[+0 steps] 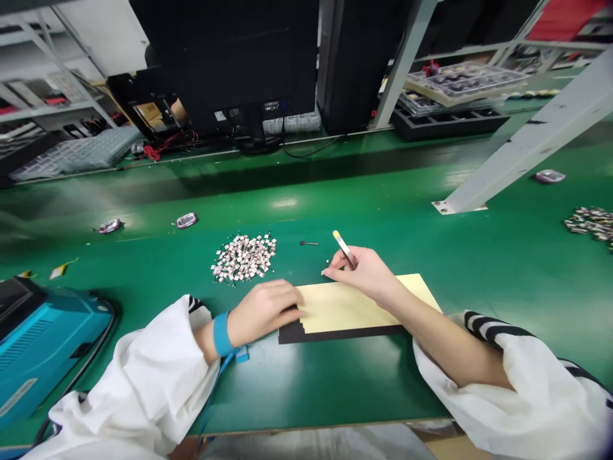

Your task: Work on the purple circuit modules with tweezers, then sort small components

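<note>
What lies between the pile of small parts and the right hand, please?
The head view shows one small dark-tipped part there, apart from both, and a tiny piece right by the fingers.

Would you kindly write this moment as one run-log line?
left hand: at left end of yellow sheet | right hand: holding tweezers by sheet's far edge | nearby: pile of small parts on green table

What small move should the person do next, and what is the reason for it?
Perhaps lightly press the left hand down to steady the yellow sheet: its blurred fingers are at the sheet's left end, while the right hand, holding a slim tool, appears over the far edge.
</note>
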The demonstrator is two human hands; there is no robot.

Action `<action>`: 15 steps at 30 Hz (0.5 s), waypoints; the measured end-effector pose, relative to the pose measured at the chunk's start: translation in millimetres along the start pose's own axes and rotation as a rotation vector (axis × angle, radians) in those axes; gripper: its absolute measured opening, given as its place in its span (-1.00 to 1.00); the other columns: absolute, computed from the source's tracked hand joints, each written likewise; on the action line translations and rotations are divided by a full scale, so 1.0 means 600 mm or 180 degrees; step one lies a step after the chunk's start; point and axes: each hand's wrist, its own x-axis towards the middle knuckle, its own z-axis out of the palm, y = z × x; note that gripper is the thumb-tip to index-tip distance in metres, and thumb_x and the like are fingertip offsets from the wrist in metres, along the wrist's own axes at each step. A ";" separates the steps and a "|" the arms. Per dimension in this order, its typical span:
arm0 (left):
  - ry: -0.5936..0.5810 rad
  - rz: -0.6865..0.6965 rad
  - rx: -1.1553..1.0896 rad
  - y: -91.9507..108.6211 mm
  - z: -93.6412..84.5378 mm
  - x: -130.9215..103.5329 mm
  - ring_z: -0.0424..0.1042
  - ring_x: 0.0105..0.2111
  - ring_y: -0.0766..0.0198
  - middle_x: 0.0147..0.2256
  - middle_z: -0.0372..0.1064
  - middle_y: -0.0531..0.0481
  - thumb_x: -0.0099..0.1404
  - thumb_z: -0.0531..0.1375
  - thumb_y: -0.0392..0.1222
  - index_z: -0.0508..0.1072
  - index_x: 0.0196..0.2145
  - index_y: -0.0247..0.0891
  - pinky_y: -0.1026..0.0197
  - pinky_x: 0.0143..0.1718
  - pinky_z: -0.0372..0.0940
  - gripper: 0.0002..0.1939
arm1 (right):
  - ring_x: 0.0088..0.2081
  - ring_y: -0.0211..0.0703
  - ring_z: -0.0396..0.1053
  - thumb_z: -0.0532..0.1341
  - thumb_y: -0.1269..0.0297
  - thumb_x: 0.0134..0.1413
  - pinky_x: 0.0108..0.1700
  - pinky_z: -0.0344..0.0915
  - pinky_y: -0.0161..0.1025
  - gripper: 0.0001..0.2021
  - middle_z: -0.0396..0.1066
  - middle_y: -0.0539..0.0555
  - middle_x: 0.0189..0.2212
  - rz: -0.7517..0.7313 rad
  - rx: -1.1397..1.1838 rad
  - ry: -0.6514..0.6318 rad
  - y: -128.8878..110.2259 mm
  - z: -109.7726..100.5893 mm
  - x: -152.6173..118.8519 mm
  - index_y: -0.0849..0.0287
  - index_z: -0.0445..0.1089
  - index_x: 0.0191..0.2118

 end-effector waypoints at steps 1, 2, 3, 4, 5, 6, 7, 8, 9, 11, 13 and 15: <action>-0.0256 0.0132 0.0079 0.003 -0.002 -0.002 0.37 -0.23 0.24 -0.28 0.39 -0.06 0.25 0.05 -0.11 0.36 -0.27 -0.28 0.24 -0.21 0.30 -0.79 | -0.54 -0.30 0.26 0.28 0.29 -0.25 -0.52 0.13 -0.38 -0.81 0.33 -0.01 -0.57 -0.0013 -0.0286 0.0047 0.007 -0.012 0.009 0.25 0.27 -0.52; -0.0419 0.0251 0.0164 0.006 -0.002 -0.004 0.35 -0.18 0.22 -0.23 0.38 -0.07 0.25 0.04 -0.11 0.36 -0.23 -0.28 0.21 -0.16 0.29 -0.77 | -0.53 -0.27 0.28 0.28 0.33 -0.26 -0.51 0.13 -0.37 -0.84 0.34 -0.01 -0.58 -0.0018 -0.0488 0.0084 0.013 -0.025 0.018 0.25 0.28 -0.52; -0.0502 0.0349 0.0248 0.008 -0.001 -0.003 0.32 -0.13 0.20 -0.16 0.35 -0.08 0.26 0.02 -0.12 0.34 -0.17 -0.28 0.18 -0.11 0.27 -0.75 | -0.52 -0.25 0.30 0.27 0.37 -0.27 -0.50 0.13 -0.36 -0.87 0.34 -0.01 -0.58 -0.0020 -0.0605 0.0119 0.019 -0.038 0.025 0.24 0.29 -0.53; -0.0532 0.0438 0.0321 0.009 0.000 -0.001 0.29 -0.08 0.20 -0.10 0.32 -0.09 0.28 0.00 -0.15 0.31 -0.11 -0.27 0.16 -0.07 0.24 -0.73 | -0.52 -0.24 0.30 0.27 0.40 -0.28 -0.49 0.13 -0.36 -0.88 0.34 -0.02 -0.58 -0.0024 -0.0682 0.0182 0.023 -0.049 0.030 0.24 0.29 -0.53; -0.0531 0.0519 0.0371 0.007 0.001 0.003 0.27 -0.05 0.21 -0.07 0.30 -0.08 0.29 -0.03 -0.19 0.29 -0.07 -0.26 0.16 -0.04 0.22 -0.72 | -0.52 -0.24 0.30 0.26 0.41 -0.27 -0.49 0.11 -0.36 -0.89 0.34 -0.02 -0.58 -0.0040 -0.0785 0.0268 0.024 -0.058 0.033 0.23 0.29 -0.53; -0.0470 0.0551 0.0411 0.003 0.000 0.008 0.27 -0.05 0.23 -0.06 0.30 -0.07 0.30 -0.05 -0.23 0.28 -0.06 -0.26 0.17 -0.03 0.21 -0.72 | -0.52 -0.24 0.29 0.25 0.40 -0.25 -0.50 0.09 -0.36 -0.89 0.34 -0.02 -0.58 -0.0066 -0.0888 0.0374 0.023 -0.064 0.032 0.23 0.28 -0.51; -0.0320 0.0470 0.0459 -0.004 -0.002 0.016 0.29 -0.08 0.25 -0.09 0.32 -0.06 0.31 -0.07 -0.25 0.30 -0.08 -0.26 0.18 -0.05 0.22 -0.72 | -0.52 -0.25 0.28 0.24 0.38 -0.22 -0.51 0.07 -0.37 -0.89 0.32 -0.03 -0.58 -0.0103 -0.0972 0.0481 0.020 -0.066 0.029 0.22 0.28 -0.49; -0.0096 0.0264 0.0544 -0.015 -0.007 0.024 0.31 -0.12 0.25 -0.14 0.36 -0.06 0.31 -0.08 -0.26 0.32 -0.10 -0.26 0.18 -0.08 0.23 -0.73 | -0.53 -0.26 0.26 0.23 0.36 -0.18 -0.52 0.06 -0.37 -0.89 0.30 -0.05 -0.59 -0.0147 -0.1023 0.0570 0.014 -0.065 0.024 0.21 0.27 -0.46; 0.0156 -0.0062 0.0692 -0.028 -0.012 0.034 0.33 -0.18 0.23 -0.19 0.38 -0.06 0.31 -0.08 -0.25 0.34 -0.13 -0.27 0.18 -0.13 0.25 -0.73 | -0.55 -0.27 0.25 0.22 0.33 -0.14 -0.53 0.04 -0.38 -0.88 0.28 -0.07 -0.61 -0.0210 -0.1094 0.0614 0.008 -0.060 0.016 0.20 0.27 -0.42; 0.0566 -0.0825 0.1076 -0.059 -0.026 0.052 0.34 -0.27 0.18 -0.28 0.40 -0.08 0.29 -0.04 -0.20 0.39 -0.19 -0.28 0.14 -0.22 0.25 -0.74 | -0.60 -0.29 0.21 0.18 0.29 -0.05 -0.55 0.02 -0.39 -0.88 0.22 -0.10 -0.66 -0.0375 -0.1310 0.0534 -0.005 -0.042 -0.002 0.18 0.26 -0.35; 0.0659 -0.1309 0.1388 -0.089 -0.036 0.065 0.34 -0.30 0.10 -0.33 0.40 -0.12 0.24 0.03 -0.13 0.42 -0.25 -0.30 0.09 -0.27 0.23 -0.74 | -0.64 -0.29 0.17 0.16 0.31 -0.01 -0.56 0.00 -0.40 -0.90 0.19 -0.12 -0.70 -0.0563 -0.1590 0.0330 -0.011 -0.017 -0.020 0.16 0.27 -0.31; 0.0625 -0.1477 0.1522 -0.110 -0.038 0.072 0.33 -0.32 0.04 -0.38 0.39 -0.15 0.18 0.09 -0.10 0.46 -0.33 -0.32 0.06 -0.29 0.20 -0.75 | -0.65 -0.28 0.16 0.16 0.35 -0.01 -0.57 -0.05 -0.39 -0.93 0.20 -0.10 -0.71 -0.0717 -0.1820 0.0113 -0.010 0.004 -0.032 0.14 0.31 -0.33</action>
